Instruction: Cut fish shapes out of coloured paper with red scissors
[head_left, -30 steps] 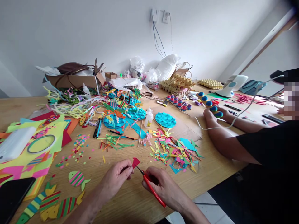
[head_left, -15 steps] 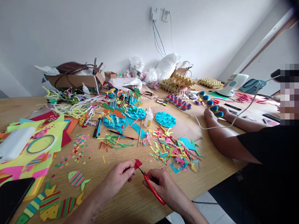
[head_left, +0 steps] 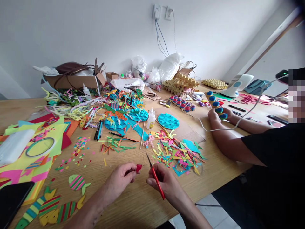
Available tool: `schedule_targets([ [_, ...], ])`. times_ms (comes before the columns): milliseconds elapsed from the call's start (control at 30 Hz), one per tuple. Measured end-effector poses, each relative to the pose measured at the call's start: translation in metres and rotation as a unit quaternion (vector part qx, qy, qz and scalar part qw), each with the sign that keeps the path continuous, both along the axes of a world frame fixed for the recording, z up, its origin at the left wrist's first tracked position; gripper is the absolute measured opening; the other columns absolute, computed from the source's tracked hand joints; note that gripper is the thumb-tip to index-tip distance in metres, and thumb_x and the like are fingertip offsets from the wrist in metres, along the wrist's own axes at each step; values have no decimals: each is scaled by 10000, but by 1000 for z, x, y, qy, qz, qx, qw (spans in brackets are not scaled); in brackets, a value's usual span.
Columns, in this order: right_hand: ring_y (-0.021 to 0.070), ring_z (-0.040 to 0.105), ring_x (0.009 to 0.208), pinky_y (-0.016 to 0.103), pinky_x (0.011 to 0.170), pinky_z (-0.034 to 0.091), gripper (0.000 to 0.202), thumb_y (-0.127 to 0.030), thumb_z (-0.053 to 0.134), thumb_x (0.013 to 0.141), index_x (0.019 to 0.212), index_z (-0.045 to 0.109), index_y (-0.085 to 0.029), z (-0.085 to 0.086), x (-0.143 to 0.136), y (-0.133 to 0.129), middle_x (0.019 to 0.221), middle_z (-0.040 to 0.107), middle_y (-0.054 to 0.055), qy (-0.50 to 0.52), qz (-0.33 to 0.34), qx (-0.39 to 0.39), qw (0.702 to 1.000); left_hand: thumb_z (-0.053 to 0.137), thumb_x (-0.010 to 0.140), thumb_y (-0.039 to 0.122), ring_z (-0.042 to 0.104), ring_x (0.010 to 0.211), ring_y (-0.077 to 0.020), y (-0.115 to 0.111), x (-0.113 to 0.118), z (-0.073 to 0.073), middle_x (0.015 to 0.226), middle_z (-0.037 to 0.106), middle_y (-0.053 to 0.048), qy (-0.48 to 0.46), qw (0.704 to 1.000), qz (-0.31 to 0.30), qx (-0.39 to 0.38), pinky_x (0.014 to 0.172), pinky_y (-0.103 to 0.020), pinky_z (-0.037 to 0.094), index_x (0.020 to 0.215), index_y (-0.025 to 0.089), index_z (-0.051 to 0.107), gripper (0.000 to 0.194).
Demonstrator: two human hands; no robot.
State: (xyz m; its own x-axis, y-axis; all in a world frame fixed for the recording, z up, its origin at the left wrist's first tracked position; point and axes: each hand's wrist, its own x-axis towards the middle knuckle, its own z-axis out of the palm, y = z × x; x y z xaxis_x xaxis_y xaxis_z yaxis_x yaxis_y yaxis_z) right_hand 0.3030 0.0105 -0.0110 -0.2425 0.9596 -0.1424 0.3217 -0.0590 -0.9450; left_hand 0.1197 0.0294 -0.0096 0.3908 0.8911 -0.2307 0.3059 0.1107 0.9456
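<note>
Pinched in the fingers of my left hand (head_left: 124, 178) is a small piece of red paper (head_left: 138, 167). My right hand (head_left: 164, 183) holds red-handled scissors (head_left: 156, 178), their blades pointing up and away from me, apart from the paper. On the table left of my hands lies a striped paper fish (head_left: 77, 182) in green and pink. More striped paper fish (head_left: 68, 211) lie at the lower left. Beyond my right hand spreads a pile of coloured paper scraps (head_left: 178, 152).
A white glue bottle (head_left: 151, 120) stands mid-table beside a turquoise egg-carton disc (head_left: 168, 121). Coloured paper sheets (head_left: 56, 127) and a black phone (head_left: 14, 200) lie at left. At right, a co-worker's hands (head_left: 215, 115) hold a painted egg-carton strip (head_left: 215, 104); a white cable (head_left: 214, 129) crosses there.
The scissors have come away from the red paper, and their blades now point more upward. Less of the red paper shows above my left fingers. The co-worker's hands stay in place.
</note>
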Motion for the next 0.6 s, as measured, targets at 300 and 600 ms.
schedule_targets([
  [300, 110, 434, 536, 215, 495, 355, 292, -354, 647, 665, 630, 401, -201, -2, -32, 21, 574, 460, -46, 54, -53, 15, 997, 473, 701, 224, 387, 558, -123, 2, 0, -11, 560, 428, 59, -11, 1000, 1, -12, 539, -234, 313, 645, 176, 542, 101],
  [600, 100, 344, 539, 217, 491, 267, 239, -317, 532, 776, 627, 396, -190, 15, -8, 7, 569, 388, -55, -103, 17, 47, 993, 490, 703, 259, 377, 563, -126, 2, -14, -1, 557, 417, 56, -3, 999, 49, 3, 531, -233, 290, 617, 177, 534, 126],
])
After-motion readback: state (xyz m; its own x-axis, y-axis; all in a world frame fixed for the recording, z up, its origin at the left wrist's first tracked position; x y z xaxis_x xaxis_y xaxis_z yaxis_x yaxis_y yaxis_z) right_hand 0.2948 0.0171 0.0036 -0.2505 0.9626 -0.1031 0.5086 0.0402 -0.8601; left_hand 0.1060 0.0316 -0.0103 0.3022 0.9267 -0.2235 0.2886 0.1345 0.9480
